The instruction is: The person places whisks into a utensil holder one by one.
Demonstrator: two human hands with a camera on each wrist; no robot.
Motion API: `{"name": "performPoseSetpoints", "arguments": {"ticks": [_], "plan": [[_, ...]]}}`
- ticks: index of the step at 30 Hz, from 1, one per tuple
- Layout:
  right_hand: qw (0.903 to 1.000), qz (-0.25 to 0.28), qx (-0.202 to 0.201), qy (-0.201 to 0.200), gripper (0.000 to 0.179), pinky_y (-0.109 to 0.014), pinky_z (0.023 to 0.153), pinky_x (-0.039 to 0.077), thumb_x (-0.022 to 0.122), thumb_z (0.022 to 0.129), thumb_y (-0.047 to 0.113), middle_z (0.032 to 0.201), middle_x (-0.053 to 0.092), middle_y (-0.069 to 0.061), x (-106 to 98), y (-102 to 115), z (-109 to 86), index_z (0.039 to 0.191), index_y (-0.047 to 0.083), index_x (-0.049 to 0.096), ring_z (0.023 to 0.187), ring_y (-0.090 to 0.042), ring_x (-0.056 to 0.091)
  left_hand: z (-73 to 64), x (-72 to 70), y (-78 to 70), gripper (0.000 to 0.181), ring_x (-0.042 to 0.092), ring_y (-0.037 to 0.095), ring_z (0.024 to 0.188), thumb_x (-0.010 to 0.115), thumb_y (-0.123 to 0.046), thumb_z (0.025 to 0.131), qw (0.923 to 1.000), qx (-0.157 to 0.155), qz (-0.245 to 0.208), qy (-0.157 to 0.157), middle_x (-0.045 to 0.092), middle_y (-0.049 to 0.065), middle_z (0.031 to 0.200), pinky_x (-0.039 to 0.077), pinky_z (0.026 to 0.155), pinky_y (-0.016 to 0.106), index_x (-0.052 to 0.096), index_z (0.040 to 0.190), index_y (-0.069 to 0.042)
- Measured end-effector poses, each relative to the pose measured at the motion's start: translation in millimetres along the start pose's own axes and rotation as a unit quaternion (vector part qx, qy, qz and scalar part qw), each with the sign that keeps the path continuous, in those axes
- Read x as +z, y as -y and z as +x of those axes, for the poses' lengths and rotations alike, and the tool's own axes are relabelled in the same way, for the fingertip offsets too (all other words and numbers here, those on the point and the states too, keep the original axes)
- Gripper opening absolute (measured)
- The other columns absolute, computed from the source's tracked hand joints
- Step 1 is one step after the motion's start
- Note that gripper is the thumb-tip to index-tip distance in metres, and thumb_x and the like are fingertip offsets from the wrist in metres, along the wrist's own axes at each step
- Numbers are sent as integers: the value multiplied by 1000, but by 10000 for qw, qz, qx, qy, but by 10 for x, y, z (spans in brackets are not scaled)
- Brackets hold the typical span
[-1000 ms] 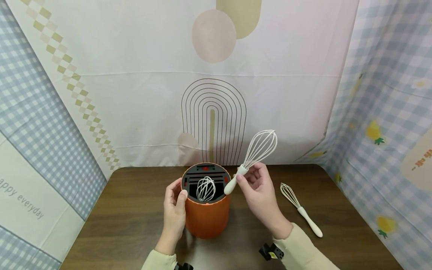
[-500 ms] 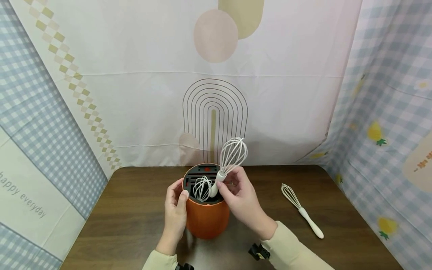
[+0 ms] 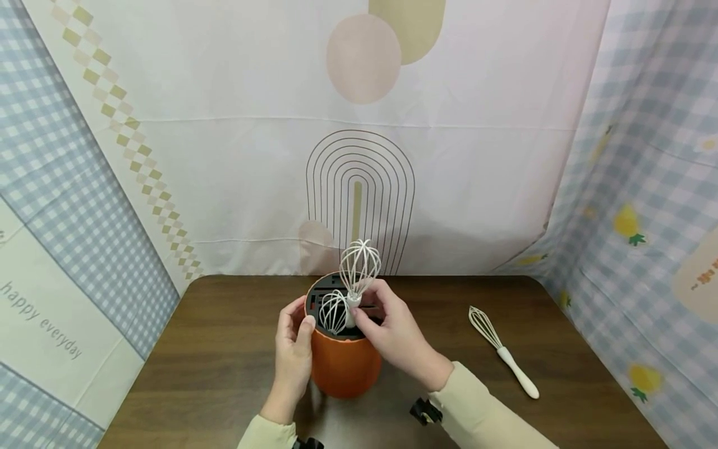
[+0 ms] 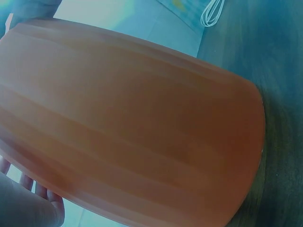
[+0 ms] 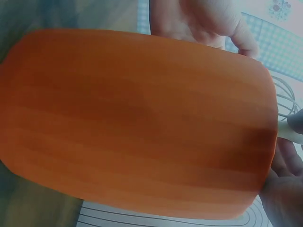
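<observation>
In the head view my left hand [image 3: 294, 358] grips the left side of an orange utensil holder [image 3: 346, 369], thumb at the rim. The holder stands upright and has a black slotted top [image 3: 324, 290]. My right hand [image 3: 401, 333] pinches a white whisk [image 3: 354, 300] near the top of its handle. This whisk is upright, wires up, with the lower handle inside the holder's larger opening. Beside it, a smaller whisk [image 3: 334, 313] sits in the same opening, only its wire head showing. The right wrist view shows the orange wall [image 5: 142, 123] close up, with part of a whisk handle [image 5: 286, 131].
A third whisk [image 3: 517, 373] lies on the brown wooden table [image 3: 224, 362], right of my right hand. Behind the table hangs a pale patterned cloth [image 3: 252, 181], with blue checked cloth [image 3: 634, 280] along the right side.
My right hand has moved left and carried the whisk from beside the holder to its opening. The whisk has turned from slanted to upright, its handle going in. My left hand keeps its grip.
</observation>
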State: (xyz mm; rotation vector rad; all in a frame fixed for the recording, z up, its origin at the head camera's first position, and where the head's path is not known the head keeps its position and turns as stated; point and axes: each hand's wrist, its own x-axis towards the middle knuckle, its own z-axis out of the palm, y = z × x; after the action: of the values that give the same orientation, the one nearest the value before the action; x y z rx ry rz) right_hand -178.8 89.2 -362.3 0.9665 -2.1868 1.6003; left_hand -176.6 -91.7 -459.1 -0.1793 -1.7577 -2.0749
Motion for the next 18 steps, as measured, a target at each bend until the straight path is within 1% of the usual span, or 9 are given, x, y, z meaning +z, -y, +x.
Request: {"name": "performPoseSetpoints", "arguments": {"ticks": [3,7,10,13,16,18], "plan": [[9999,-73,-92,78,31,-33,81,54,64,89,-2,101,64,-4,18,-133,21,115,10,53,93,-19,64,-3,4,5,36,48,22,118,53,-14,99,10000,11,-30,-21,53,8,129,44,94,22,47,135,-12],[9991,-236,-344,124,30,-31,81,54,66,90,5,103,62,-2,26,-151,77,117,12,54,94,-16,64,0,3,11,36,48,22,118,53,-13,99,9999,68,-57,-81,53,10,129,44,94,22,48,135,-11],[9981,-440,-425,110,30,-31,80,54,66,90,6,104,61,-2,18,-116,110,118,11,55,95,-16,64,4,6,11,36,49,22,117,53,-13,99,9999,103,-63,-107,53,11,128,43,94,22,48,135,-9],[9976,-585,-370,69,29,-37,79,55,67,88,1,101,62,-4,1,-44,107,114,7,55,92,-17,64,3,10,10,36,49,21,117,53,-12,99,9999,72,-58,-102,54,10,128,44,93,22,48,134,-9],[9980,-567,-288,22,27,-41,75,55,67,85,-5,94,63,-9,-23,59,84,109,1,55,86,-22,63,-1,13,5,36,49,21,117,53,-12,99,10000,16,-24,-90,54,9,128,44,93,22,48,134,-10],[9985,-505,-221,20,24,-41,73,55,66,84,-8,90,62,-13,-37,123,74,105,-2,55,83,-25,63,-1,12,8,36,49,21,118,53,-12,99,10000,-11,3,-81,53,8,129,44,93,22,48,134,-11]]}}
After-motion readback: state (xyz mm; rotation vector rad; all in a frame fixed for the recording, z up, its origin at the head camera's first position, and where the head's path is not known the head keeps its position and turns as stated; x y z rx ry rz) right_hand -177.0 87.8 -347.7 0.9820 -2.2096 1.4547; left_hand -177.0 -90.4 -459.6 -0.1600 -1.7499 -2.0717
